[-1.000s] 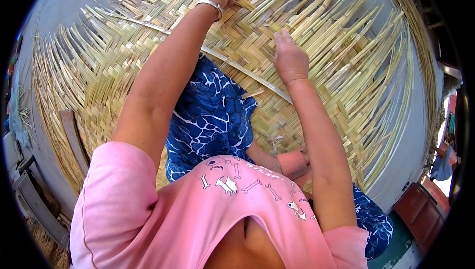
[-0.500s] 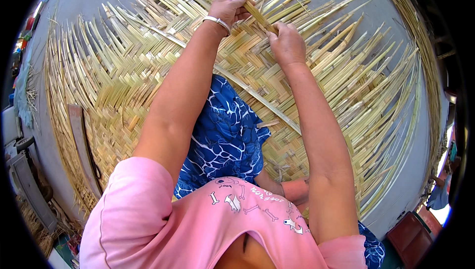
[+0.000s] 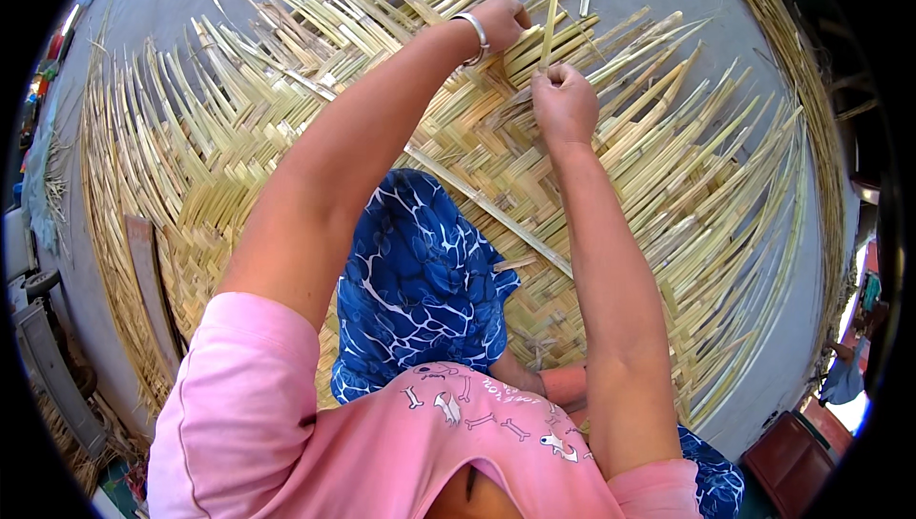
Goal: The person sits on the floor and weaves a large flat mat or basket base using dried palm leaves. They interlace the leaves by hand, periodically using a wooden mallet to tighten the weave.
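Observation:
A herringbone mat (image 3: 572,185) of pale green and yellow split cane strips spreads under me, with long loose ends fanning out around its far edge. My right hand (image 3: 565,104) pinches a narrow cane strip (image 3: 553,6), which stands up from the fingers past the top of the view. Left of it and a little farther out, my left hand (image 3: 501,23), with a bangle at the wrist, is closed among the strip ends (image 3: 549,50). Its fingertips are turned away, so whatever they grip is hidden.
A long thin slat (image 3: 487,206) lies diagonally across the mat. At the left rests a flat brown board (image 3: 151,276). A bundle of long thin canes (image 3: 778,37) curves along the right side, and a dark red object (image 3: 790,457) stands at lower right.
Both hands held one strip between them before. Now my left hand has moved right, off that strip, and my right hand is slightly nearer me with a strip pointing upward.

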Demonstrator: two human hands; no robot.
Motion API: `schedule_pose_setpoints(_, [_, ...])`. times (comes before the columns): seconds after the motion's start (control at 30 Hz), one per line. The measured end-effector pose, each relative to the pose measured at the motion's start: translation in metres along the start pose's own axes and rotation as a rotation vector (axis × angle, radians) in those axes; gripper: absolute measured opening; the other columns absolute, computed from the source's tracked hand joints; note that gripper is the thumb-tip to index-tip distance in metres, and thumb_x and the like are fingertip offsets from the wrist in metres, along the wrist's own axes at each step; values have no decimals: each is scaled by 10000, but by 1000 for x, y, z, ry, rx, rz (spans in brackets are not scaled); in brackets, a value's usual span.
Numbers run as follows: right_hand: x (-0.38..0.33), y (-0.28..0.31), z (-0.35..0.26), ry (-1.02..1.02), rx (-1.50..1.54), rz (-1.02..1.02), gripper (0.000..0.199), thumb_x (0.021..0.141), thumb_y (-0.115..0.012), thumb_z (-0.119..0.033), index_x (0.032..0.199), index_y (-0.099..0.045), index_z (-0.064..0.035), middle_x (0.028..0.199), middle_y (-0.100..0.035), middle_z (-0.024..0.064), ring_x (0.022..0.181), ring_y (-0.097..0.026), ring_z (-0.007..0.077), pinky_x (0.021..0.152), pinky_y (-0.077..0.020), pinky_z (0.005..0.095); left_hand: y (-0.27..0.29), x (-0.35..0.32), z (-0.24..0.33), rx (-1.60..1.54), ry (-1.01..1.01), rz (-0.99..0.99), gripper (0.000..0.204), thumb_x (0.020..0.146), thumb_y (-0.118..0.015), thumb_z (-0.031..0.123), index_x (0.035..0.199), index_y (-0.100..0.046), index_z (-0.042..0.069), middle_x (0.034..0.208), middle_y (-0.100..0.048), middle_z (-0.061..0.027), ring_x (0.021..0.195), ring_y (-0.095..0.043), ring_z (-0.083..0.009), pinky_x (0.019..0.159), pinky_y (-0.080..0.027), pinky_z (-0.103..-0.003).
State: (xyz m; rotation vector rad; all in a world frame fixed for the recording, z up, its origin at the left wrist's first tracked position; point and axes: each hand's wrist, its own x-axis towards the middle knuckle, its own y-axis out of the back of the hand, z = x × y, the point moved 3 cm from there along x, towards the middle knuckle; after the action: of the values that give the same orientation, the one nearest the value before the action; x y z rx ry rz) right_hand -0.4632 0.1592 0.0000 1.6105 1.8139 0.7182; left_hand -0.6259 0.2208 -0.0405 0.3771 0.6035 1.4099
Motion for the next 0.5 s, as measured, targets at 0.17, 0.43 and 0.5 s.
schedule_pose_setpoints(0.17, [-11, 12, -4, 0, 80, 51, 233, 789, -627, -264, 808, -657, -34, 734, -656, 159, 709, -635, 327, 667, -487, 385, -23, 34, 22, 577, -44, -120, 320, 715, -653, 229, 935, -672, -3, 981, -655, -211, 931, -631, -352, 792, -513, -393])
schedule_pose_setpoints(0.43, [-12, 7, 3, -118, 299, 37, 211, 778, -631, -207, 843, -635, -6, 691, -652, 147, 614, -649, 267, 623, -501, 352, -3, 28, 22, 264, 230, -326, 471, 645, -791, 434, 822, -691, 9, 765, -660, -87, 599, -599, -186, 561, -495, -330])
schedule_pose_setpoints(0.5, [-12, 5, -1, -210, 446, 40, 213, 772, -621, -186, 873, -623, 2, 674, -647, 152, 564, -647, 257, 598, -506, 350, 1, 21, 14, 44, 263, -304, 463, 636, -815, 426, 846, -683, 35, 723, -631, -49, 605, -574, -132, 536, -459, -285])
